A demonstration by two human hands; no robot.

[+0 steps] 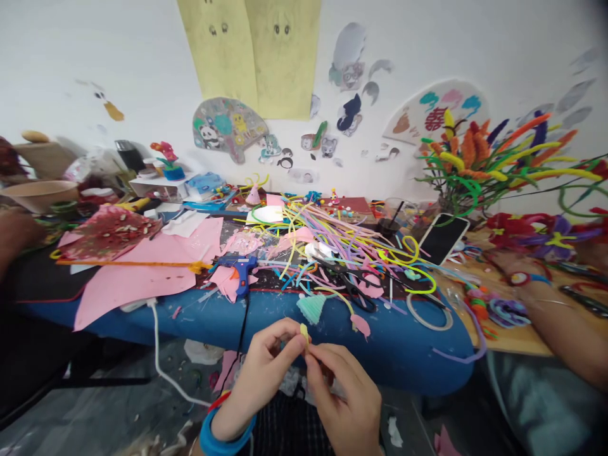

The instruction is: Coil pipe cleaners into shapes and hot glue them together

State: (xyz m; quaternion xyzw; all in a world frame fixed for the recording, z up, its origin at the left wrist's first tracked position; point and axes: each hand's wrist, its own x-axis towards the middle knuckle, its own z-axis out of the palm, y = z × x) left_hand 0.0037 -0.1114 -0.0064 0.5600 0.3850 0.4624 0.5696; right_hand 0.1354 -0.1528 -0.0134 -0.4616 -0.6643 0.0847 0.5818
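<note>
Just in front of the table's near edge, my left hand (270,358) pinches a small pale yellow piece (304,330) between thumb and forefinger. Its kind is too small to make out. My right hand (344,392) is closed against the lower end of the same piece, its thumb and forefinger pressed together there. Close beyond my fingers lie a mint-green pleated triangle (311,308) and a pink leaf-shaped piece (361,325) at the end of a yellowish stem. A blue glue gun (244,273) rests farther back to the left.
Many pipe cleaners (327,234), black scissors (358,285) and pink sheets (137,288) cover the table (389,354). A phone (445,237) leans at the right. Another person's arm (555,316) reaches in there; a blurred hand (19,234) shows far left. A white cable (159,354) hangs down.
</note>
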